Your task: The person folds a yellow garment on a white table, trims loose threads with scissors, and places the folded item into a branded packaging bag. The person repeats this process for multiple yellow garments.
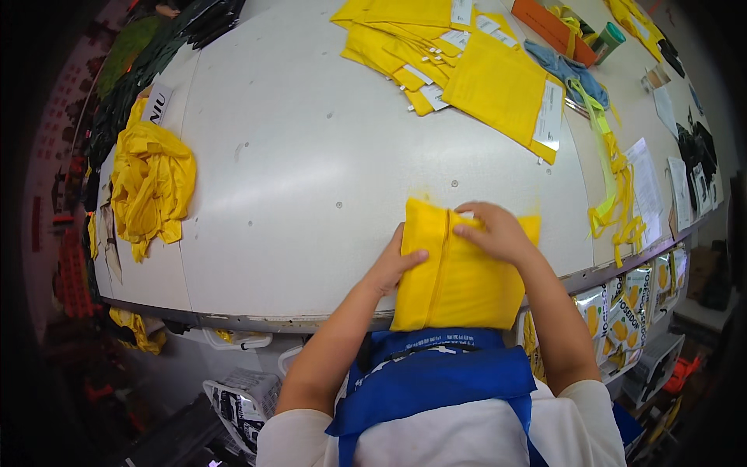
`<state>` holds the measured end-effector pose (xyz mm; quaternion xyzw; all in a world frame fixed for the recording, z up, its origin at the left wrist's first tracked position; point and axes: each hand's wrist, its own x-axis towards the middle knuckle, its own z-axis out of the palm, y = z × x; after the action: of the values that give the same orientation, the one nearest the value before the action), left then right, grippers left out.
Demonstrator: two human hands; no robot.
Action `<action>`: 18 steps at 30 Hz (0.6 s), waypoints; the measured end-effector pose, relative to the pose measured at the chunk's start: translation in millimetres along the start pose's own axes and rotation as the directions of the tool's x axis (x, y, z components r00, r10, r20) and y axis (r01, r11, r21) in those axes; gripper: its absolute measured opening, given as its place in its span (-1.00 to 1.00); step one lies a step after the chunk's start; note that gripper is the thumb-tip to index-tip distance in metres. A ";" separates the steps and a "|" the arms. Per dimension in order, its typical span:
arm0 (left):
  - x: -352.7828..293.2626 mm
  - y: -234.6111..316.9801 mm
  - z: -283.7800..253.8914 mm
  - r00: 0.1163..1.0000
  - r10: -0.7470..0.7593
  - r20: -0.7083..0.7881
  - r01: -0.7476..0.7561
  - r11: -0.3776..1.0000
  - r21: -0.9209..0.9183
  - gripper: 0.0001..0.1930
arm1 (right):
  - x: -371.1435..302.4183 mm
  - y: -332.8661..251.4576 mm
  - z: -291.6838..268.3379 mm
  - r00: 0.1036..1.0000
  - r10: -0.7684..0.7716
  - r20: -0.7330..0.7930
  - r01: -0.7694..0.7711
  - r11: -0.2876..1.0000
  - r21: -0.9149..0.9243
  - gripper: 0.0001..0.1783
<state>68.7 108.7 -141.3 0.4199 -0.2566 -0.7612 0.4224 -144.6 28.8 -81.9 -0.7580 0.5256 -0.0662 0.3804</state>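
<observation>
At the table's near edge, close against my blue apron point(436, 373), stands a flat yellow fabric bag point(475, 288) with a zip line running down it left of the middle. My left hand point(395, 263) grips its left side, thumb on the front and fingers behind. Higher up, my right hand point(494, 232) is closed at the upper edge beside the zip, thumb and fingers bent over the fabric. A small white bit shows by the right fingertips; what it is I cannot tell. The bag's upper right corner is blurred.
Finished-looking flat yellow bags with white labels point(498, 93) lie piled at the far side. A crumpled yellow heap point(153, 183) sits at the left. To the right are an orange box point(548, 27), a green cup point(609, 40), blue cloth point(556, 66), yellow straps point(611, 179) and paper sheets point(644, 187).
</observation>
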 end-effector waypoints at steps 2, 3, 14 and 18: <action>-1.0 -0.4 8.3 0.999 -0.040 0.012 0.040 0.999 -0.016 -0.35 | -13.5 -7.0 4.3 0.998 -0.019 0.065 0.020 1.000 -0.008 -0.49; -0.1 1.0 13.3 0.998 -0.059 0.017 0.060 0.998 -0.023 -0.34 | -16.5 -4.5 7.9 0.999 -0.036 0.018 0.036 0.999 0.019 -0.51; 12.6 -6.4 14.6 0.986 -0.078 -0.151 0.073 0.997 -0.034 -0.47 | -26.7 -9.4 40.4 0.893 -0.280 -0.353 0.245 0.959 -0.141 -0.57; 10.6 -7.1 10.8 0.989 -0.126 -0.078 0.107 0.972 -0.207 -0.44 | -32.8 -10.5 41.1 0.862 -0.306 -0.405 0.274 0.952 -0.136 -0.71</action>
<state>53.3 103.5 -145.5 0.4231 -0.1336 -0.7870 0.4286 -130.5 79.1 -94.1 -0.8097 0.4772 -0.2652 0.2153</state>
